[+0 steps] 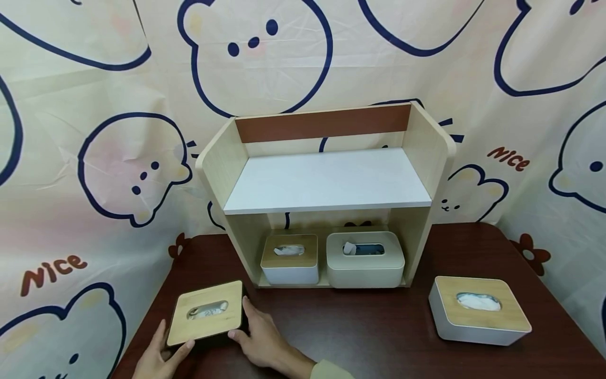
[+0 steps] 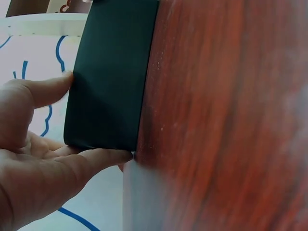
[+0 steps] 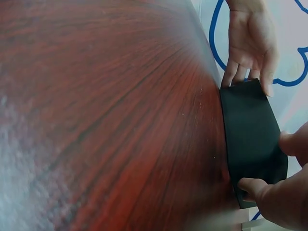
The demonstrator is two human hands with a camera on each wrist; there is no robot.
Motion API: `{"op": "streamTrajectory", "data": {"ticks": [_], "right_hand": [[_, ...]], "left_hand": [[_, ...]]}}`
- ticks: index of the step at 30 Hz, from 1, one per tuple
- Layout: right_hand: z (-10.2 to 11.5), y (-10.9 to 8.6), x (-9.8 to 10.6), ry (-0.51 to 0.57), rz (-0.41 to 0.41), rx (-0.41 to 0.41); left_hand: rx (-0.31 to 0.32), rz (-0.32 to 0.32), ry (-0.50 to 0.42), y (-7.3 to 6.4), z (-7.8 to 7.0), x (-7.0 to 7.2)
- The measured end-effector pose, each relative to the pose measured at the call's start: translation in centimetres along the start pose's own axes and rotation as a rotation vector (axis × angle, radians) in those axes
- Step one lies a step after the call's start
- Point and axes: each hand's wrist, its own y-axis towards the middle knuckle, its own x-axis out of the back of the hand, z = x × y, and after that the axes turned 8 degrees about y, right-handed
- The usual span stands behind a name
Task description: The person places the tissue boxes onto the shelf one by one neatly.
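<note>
A black tissue box [image 1: 229, 295] with a light wooden lid sits at the left of the dark table, tissue showing in its oval slot. My left hand [image 1: 161, 355] grips its near left corner, thumb on the front side. At the right end, my right hand [image 1: 265, 337] holds the box with thumb and fingers apart. Both wrist views show the black side of the box [image 2: 108, 86] low against the tabletop; whether its base touches all along is unclear. In the right wrist view the left hand [image 3: 250, 45] is at the box's far end.
A two-tier shelf [image 1: 326, 181] stands at the back. On its lower level are a white tissue box with wooden lid [image 1: 290, 273] and a cream tissue box [image 1: 364, 276]. Another white, wooden-lidded tissue box [image 1: 473, 331] lies at the right of the table [image 1: 360, 331].
</note>
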Motion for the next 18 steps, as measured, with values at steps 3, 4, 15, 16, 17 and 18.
{"op": "streamTrajectory", "data": {"ticks": [3,4,15,16,17,18], "right_hand": [[0.1,-0.2,0.1,-0.002,-0.025,0.003],[0.1,-0.2,0.1,-0.004,-0.033,0.002],[1.2,-1.9,1.8,0.007,-0.069,0.002],[1.3,-2.0,2.0,0.014,-0.068,0.005],[1.5,-2.2,2.1,0.019,-0.070,0.007],[1.6,-2.4,2.3,0.024,-0.072,0.012]], "left_hand": [[-0.030,-0.018,-0.022,-0.1,0.3,-0.3],[-0.037,-0.025,-0.030,-0.1,0.4,-0.4],[-0.037,-0.043,-0.138,-1.9,-0.2,-0.4],[-0.034,-0.043,-0.140,-2.0,-0.3,-0.4],[-0.029,-0.047,-0.150,-2.2,-0.4,-0.4],[-0.028,-0.051,-0.159,-2.4,-0.5,-0.4]]}}
